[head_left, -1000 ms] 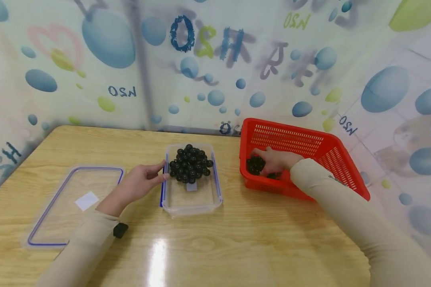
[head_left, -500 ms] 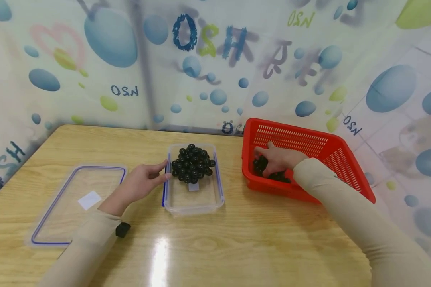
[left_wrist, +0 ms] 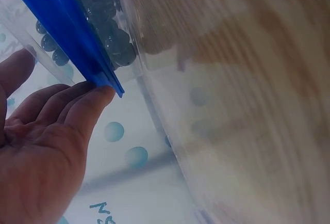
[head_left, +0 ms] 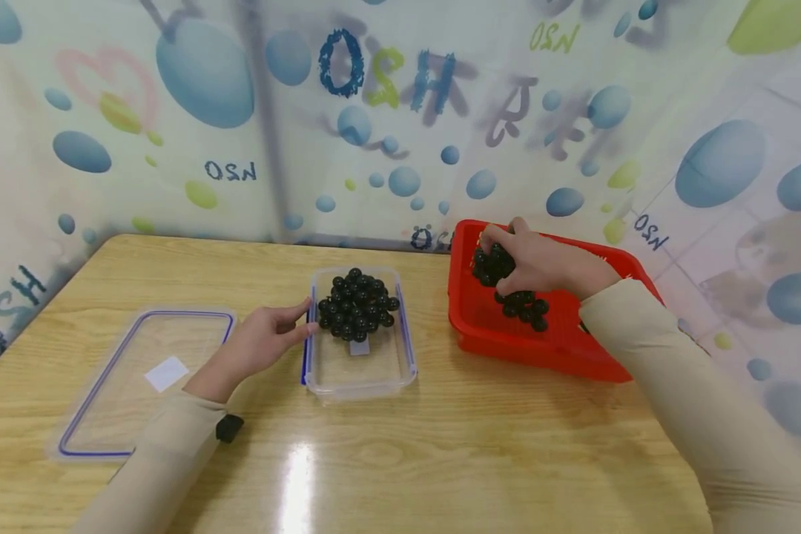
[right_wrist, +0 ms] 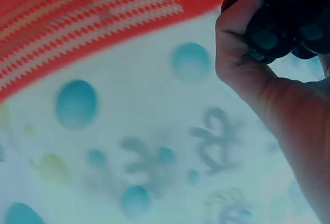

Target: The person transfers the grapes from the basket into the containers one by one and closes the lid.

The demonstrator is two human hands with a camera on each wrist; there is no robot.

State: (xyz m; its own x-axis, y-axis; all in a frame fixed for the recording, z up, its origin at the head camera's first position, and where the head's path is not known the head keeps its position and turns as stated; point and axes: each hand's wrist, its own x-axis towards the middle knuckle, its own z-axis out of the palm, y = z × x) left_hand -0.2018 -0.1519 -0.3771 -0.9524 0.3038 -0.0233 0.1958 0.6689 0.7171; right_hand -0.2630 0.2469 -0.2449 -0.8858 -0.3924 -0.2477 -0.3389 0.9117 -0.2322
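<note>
My left hand (head_left: 260, 345) is at the left side of a clear plastic container (head_left: 387, 374). Its fairly straight fingers touch the blue side flap (left_wrist: 77, 33), and the thumb lies at the rim. Inside the container sits a bunch of black grapes (head_left: 355, 304), over a small white slip (head_left: 359, 347). My right hand (head_left: 541, 259) grips another bunch of black grapes (head_left: 492, 265), raised within the red basket (head_left: 541, 356). In the right wrist view the thumb presses on the dark grapes (right_wrist: 270, 33). More black grapes (head_left: 523, 308) lie below on the basket floor.
A clear lid (head_left: 116, 386) with a blue seal lies at the left, partly behind the left forearm, a white paper (head_left: 167, 373) within its outline. A patterned curtain (head_left: 400, 133) hangs behind the wooden table (head_left: 400, 460).
My right hand has lifted a bunch of grapes off the basket floor, uncovering the grapes beneath. The basket has tipped slightly. The left hand stays at the container.
</note>
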